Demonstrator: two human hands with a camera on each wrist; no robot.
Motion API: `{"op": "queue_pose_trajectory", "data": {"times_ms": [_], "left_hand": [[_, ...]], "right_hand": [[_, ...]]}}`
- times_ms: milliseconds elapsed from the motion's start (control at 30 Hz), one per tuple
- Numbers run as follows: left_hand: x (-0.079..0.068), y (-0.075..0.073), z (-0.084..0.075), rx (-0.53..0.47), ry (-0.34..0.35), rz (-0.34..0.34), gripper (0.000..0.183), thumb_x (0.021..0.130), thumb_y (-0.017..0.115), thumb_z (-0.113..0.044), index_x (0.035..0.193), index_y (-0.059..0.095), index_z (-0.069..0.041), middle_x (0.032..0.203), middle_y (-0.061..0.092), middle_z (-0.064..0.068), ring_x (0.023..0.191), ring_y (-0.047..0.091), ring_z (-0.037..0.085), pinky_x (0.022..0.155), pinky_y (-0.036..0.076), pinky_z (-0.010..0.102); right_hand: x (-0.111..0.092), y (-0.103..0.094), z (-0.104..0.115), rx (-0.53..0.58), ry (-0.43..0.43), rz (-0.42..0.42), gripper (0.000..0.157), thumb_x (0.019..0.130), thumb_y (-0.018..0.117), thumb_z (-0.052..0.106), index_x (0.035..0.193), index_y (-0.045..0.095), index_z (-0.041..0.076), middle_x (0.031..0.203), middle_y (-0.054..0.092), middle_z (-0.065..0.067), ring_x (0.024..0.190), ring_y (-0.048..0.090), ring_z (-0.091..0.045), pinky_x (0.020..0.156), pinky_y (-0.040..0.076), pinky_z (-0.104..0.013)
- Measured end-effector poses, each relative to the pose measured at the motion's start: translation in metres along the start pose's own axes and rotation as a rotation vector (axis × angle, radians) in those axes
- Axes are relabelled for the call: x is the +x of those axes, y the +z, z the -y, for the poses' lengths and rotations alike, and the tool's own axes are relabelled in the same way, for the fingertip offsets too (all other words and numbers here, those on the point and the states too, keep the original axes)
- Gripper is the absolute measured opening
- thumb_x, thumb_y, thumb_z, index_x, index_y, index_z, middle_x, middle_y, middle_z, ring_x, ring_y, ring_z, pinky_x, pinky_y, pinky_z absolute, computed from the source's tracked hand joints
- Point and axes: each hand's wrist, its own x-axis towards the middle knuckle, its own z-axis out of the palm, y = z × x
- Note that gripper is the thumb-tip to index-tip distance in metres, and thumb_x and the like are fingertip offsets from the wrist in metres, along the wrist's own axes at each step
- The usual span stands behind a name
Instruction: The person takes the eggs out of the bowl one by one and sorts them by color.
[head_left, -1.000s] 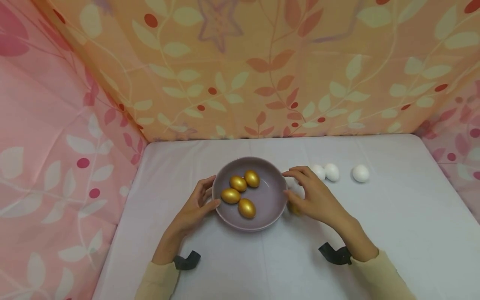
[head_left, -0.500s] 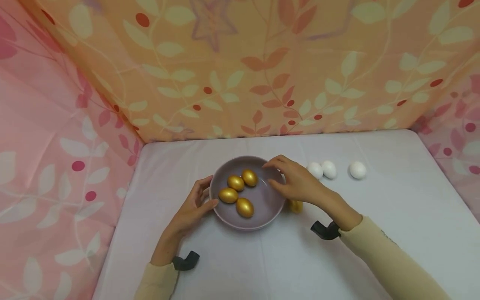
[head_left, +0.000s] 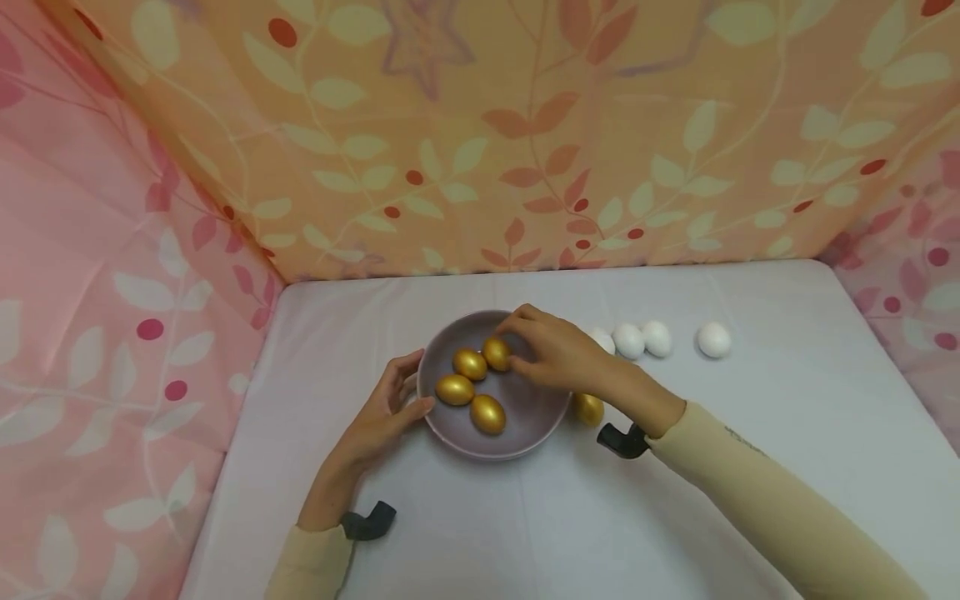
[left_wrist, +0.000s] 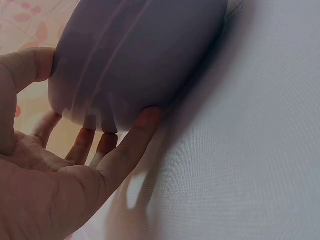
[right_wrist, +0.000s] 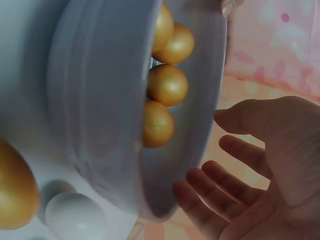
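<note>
A mauve bowl [head_left: 528,417] stands on the table with several golden eggs [head_left: 488,414] inside. My left hand [head_left: 382,421] holds its left side, thumb at the rim and fingers against the outer wall [left_wrist: 140,55], as the left wrist view shows. My right hand [head_left: 558,354] is over the bowl's right half, thumb and fingertips close around the far golden egg [head_left: 497,353] in the head view. From the right wrist, the hand [right_wrist: 260,180] appears with fingers spread and nothing held, the golden eggs [right_wrist: 168,85] beyond the fingertips.
Another golden egg [head_left: 589,409] lies outside the bowl, by its right side. Several white eggs [head_left: 628,342] lie in a row to the right, one [head_left: 714,340] farther off. Patterned cloth [head_left: 450,167] hangs behind the white-covered table [head_left: 465,533].
My right hand has moved left from the bowl's right rim to over the golden eggs inside, uncovering the golden egg outside. The left hand stays at the bowl.
</note>
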Motion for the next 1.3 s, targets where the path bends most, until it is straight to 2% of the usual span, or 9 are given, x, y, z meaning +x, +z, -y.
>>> {"op": "queue_pose_trajectory", "data": {"times_ms": [200,533,733,867,1033,1200,1300], "left_hand": [[-0.003,-0.002,0.002,-0.003,0.001,-0.019,0.073,0.102,0.069,-0.010,0.162,0.030,-0.022,0.172,0.027,0.009,0.160,0.024,0.043,0.105,0.049,0.021],[-0.003,-0.001,0.001,-0.021,0.007,-0.001,0.072,0.102,0.069,-0.012,0.162,0.030,-0.024,0.172,0.028,0.005,0.160,0.025,0.039,0.106,0.049,0.022],[-0.001,-0.002,-0.001,-0.027,-0.005,0.010,0.073,0.102,0.068,-0.012,0.163,0.029,-0.025,0.172,0.027,0.006,0.161,0.023,0.039,0.106,0.049,0.021],[0.000,-0.001,0.000,-0.016,-0.010,0.010,0.073,0.102,0.068,-0.013,0.163,0.028,-0.024,0.172,0.026,0.007,0.161,0.022,0.041,0.108,0.049,0.027],[0.000,0.001,0.001,-0.008,-0.027,0.002,0.073,0.102,0.070,-0.015,0.162,0.030,-0.025,0.173,0.026,0.005,0.162,0.023,0.041,0.115,0.046,0.040],[0.000,0.001,0.000,-0.005,-0.022,-0.005,0.073,0.101,0.071,-0.016,0.161,0.031,-0.025,0.173,0.027,0.003,0.162,0.025,0.039,0.114,0.046,0.037],[-0.001,0.000,-0.001,-0.003,-0.016,-0.009,0.072,0.101,0.071,-0.016,0.161,0.032,-0.025,0.172,0.027,0.003,0.162,0.025,0.038,0.115,0.045,0.040]], "right_hand": [[0.015,0.004,0.006,-0.026,-0.006,0.115,0.035,0.097,0.073,0.017,0.130,0.070,0.007,0.129,0.068,-0.014,0.112,0.067,-0.030,0.099,0.056,-0.047],[0.039,0.010,0.003,-0.137,0.014,0.222,0.031,0.097,0.072,0.015,0.126,0.070,0.007,0.122,0.068,-0.014,0.101,0.063,-0.026,0.095,0.055,-0.044],[0.052,0.016,0.009,-0.212,-0.004,0.282,0.030,0.090,0.075,0.010,0.119,0.071,0.004,0.109,0.066,-0.011,0.092,0.058,-0.021,0.087,0.053,-0.038],[0.054,0.022,0.013,-0.245,0.005,0.309,0.030,0.086,0.074,0.002,0.116,0.071,0.004,0.104,0.065,-0.009,0.086,0.057,-0.020,0.083,0.052,-0.035],[0.053,0.029,0.014,-0.250,0.037,0.324,0.034,0.086,0.073,-0.001,0.119,0.073,0.007,0.111,0.068,-0.010,0.096,0.065,-0.023,0.092,0.058,-0.039],[0.055,0.033,0.012,-0.243,0.022,0.326,0.033,0.087,0.073,0.002,0.120,0.073,0.008,0.113,0.068,-0.011,0.098,0.065,-0.025,0.091,0.058,-0.042],[0.058,0.034,0.011,-0.231,0.011,0.321,0.035,0.086,0.072,0.002,0.120,0.073,0.008,0.113,0.068,-0.012,0.099,0.065,-0.025,0.090,0.058,-0.043]]}}
